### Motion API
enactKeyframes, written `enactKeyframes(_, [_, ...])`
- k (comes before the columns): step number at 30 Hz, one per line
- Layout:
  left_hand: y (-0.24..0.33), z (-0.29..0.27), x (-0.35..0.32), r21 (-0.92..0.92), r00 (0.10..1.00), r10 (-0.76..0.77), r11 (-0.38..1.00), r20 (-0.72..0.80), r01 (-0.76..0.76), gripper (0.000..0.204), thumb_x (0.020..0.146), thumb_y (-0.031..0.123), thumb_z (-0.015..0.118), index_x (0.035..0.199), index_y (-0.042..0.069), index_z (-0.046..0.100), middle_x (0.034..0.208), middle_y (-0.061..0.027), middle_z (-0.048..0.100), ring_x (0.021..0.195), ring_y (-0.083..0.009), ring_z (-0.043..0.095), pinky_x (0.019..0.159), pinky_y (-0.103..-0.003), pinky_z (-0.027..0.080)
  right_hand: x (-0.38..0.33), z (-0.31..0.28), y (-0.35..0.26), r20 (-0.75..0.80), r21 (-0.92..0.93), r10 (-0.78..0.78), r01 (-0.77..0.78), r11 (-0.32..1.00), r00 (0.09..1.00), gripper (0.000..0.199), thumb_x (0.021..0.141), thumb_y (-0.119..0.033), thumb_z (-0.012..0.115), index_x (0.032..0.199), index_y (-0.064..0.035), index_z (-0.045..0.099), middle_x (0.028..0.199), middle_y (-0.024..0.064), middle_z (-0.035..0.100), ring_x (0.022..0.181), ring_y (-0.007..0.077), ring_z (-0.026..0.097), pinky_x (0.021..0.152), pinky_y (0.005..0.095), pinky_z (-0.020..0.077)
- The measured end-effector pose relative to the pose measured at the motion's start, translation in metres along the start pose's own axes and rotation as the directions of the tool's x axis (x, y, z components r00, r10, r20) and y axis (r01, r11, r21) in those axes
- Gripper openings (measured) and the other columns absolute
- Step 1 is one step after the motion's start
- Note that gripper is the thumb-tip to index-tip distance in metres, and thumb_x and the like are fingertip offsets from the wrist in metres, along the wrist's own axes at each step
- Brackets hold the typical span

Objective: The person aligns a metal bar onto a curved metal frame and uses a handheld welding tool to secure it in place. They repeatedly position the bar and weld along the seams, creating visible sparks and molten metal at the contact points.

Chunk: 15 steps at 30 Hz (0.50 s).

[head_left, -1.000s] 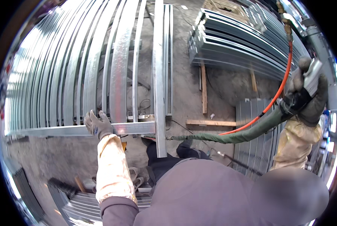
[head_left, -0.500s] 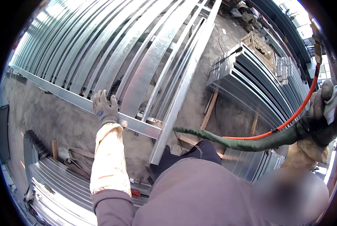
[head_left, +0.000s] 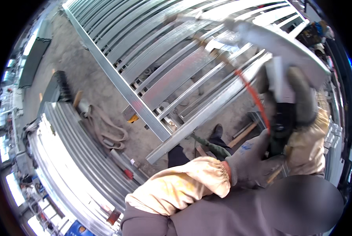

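A welding gun [head_left: 278, 43] with a grey body is raised at the right, blurred by motion. My right hand [head_left: 302, 98], in a grey glove, is closed round its handle. An orange tube [head_left: 252, 92] runs along the gun. My gloved left hand [head_left: 250, 159] is at the lower end of the handle, its fingers round the dark hose there. A green-sleeved hose [head_left: 211, 146] shows past my left wrist, partly hidden by it. Beyond both hands lies a galvanized steel frame [head_left: 117, 82] with many parallel bars; the gun's blurred front end is over it.
A stack of long steel profiles [head_left: 77, 157] lies at the left, with a webbing strap [head_left: 109, 131] beside it. The frame's near rail [head_left: 160, 151] juts out close to my legs. More stacked profiles [head_left: 333, 135] stand at the right. A yellow item [head_left: 133, 118] lies beside the frame.
My left hand has left the frame's rail and moved right to the hose under the gun. My right hand has brought the gun inward from the right edge. The view has turned.
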<state>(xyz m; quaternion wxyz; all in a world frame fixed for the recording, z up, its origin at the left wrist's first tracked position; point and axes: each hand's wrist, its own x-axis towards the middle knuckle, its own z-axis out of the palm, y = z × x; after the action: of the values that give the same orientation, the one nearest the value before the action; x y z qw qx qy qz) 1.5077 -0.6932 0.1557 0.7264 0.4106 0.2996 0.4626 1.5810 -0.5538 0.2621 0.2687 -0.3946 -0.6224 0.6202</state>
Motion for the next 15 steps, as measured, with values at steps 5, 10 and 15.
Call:
enactKeyframes(5, [-0.026,0.005,-0.005,-0.190,0.905,-0.386,0.916,-0.179,0.353,0.030,0.099,0.026,0.071,0.111,0.001,0.059,0.085,-0.0011,0.062,0.070,-0.0084,0.058,0.065,-0.028,0.051,0.041,-0.004,0.098,0.337,0.382,0.254,-0.379,0.843,0.906,0.049,0.097,-0.031,0.070,0.123,0.0088,0.059,0.093,0.0191,0.075,0.060,0.0170,0.072,0.051,0.0276,0.0612])
enactKeyframes(10, [-0.078,-0.015,-0.020,-0.267,0.775,-0.622,0.770,-0.111,0.580,0.033,0.100,0.034,0.071,0.100,0.002,0.065,0.080,-0.0003,0.061,0.070,-0.0100,0.058,0.065,-0.029,0.052,0.034,0.025,0.196,0.428,0.344,0.290,-0.451,0.823,0.856,0.033,0.099,-0.029,0.069,0.113,0.0006,0.069,0.090,0.0080,0.074,0.064,0.0139,0.068,0.057,0.0279,0.0557])
enactKeyframes(15, [-0.082,-0.047,-0.030,-0.121,0.647,-0.762,0.645,-0.029,0.754,0.033,0.099,0.037,0.071,0.090,0.005,0.068,0.081,-0.0008,0.064,0.072,-0.0096,0.057,0.067,-0.029,0.051,0.023,0.043,0.206,0.529,0.259,0.446,-0.638,0.725,0.722,0.033,0.100,-0.031,0.067,0.110,0.0014,0.068,0.088,0.0085,0.074,0.064,0.0136,0.068,0.058,0.0267,0.0557])
